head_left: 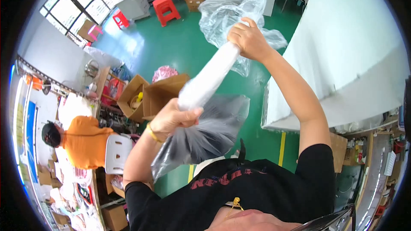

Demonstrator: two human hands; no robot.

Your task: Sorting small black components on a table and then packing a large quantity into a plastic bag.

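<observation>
Stretched between my hands is a clear plastic bag (209,75), gathered into a thick whitish roll that slants up to the right. My left hand (177,115) is closed round its lower end, and my right hand (248,38) grips the upper end with its fingers wrapped round it. Loose, crumpled film fans out beyond my right hand. Below my left hand, a wide see-through sheet of the plastic hangs down in front of my body. Both arms are raised, the right one reaching farther out.
Open cardboard boxes (165,92) stand on the green floor to the left. A person in an orange shirt (87,141) sits at a cluttered workbench (79,192). Red stools (166,10) and desks (137,0) are farther back. A white wall (342,60) rises close on the right.
</observation>
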